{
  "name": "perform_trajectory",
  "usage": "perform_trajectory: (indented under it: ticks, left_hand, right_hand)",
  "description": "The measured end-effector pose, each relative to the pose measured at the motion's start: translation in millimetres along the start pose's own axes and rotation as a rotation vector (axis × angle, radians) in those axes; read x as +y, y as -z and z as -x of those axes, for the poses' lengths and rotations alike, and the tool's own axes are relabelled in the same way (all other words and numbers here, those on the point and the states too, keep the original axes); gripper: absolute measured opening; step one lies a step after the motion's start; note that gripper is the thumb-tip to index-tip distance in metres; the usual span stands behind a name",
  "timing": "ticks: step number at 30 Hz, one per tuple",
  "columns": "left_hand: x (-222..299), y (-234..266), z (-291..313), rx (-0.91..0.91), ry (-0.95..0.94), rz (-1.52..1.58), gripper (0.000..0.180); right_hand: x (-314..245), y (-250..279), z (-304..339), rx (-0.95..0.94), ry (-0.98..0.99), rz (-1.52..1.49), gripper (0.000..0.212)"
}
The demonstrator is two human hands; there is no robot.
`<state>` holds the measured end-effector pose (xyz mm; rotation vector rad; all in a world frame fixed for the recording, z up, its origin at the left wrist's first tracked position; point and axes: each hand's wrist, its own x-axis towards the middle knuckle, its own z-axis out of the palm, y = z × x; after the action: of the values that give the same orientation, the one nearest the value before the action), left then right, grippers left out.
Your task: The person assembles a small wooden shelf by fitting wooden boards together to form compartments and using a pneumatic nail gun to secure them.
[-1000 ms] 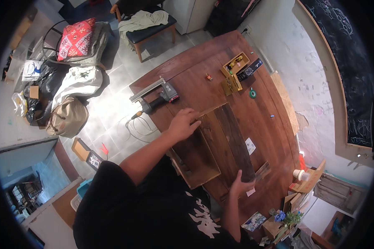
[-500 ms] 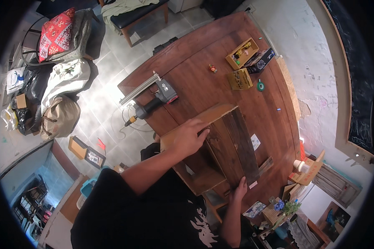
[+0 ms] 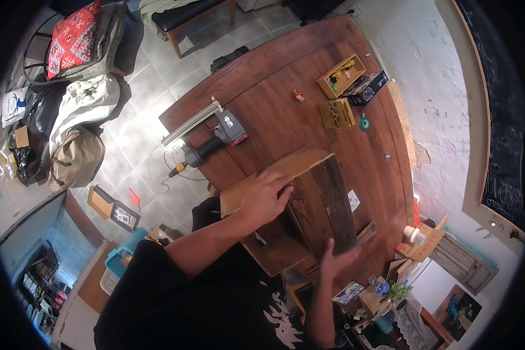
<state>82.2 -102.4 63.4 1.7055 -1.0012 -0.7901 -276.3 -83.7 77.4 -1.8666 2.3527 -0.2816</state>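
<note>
A wooden box (image 3: 330,204) with dark brown slats on one face and paler side boards tilts against my body at the table's near edge. My left hand (image 3: 266,195) grips it, fingers over the upper board and thumb bent around the slatted side. At the lower end of the slats is my right hand (image 3: 334,261), its thumb up and its slightly blurred fingers stretched out to the right, holding nothing. Whether the palm touches the wood I cannot tell. Between the side boards, part of the hollow interior (image 3: 280,242) shows.
On the wooden table (image 3: 268,116) lies a nail gun (image 3: 230,127) with its hose. Farther off are a small open wooden box (image 3: 341,76), a yellow box (image 3: 336,114), green tape (image 3: 364,122) and a toy figure (image 3: 298,95). A wood strip (image 3: 366,233) and white paper (image 3: 353,200) lie right of the slatted box.
My right hand has let go of the slatted box's lower corner and moved up along it, fingers opening. My left hand keeps its grip. The whole view has shifted slightly.
</note>
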Motion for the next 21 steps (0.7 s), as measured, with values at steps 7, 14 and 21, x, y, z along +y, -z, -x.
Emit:
perform_trajectory:
  ticks: [7,14,21]
  left_hand:
    - [-3.7,-3.5,-0.7,0.071,-0.066,-0.029,0.023]
    - [1.6,-1.5,-3.6,-0.013,0.058,0.028,0.026]
    - [5.0,-16.6,-18.2,-0.03,0.071,0.05,0.031]
  right_hand:
    - [-139.6,-8.2,-37.9,-0.34,0.743,0.089,0.124]
    - [-134.6,-17.5,-37.7,-0.292,0.776,0.134,0.121]
    - [-132.0,-18.9,-38.8,-0.306,0.773,0.149,0.122]
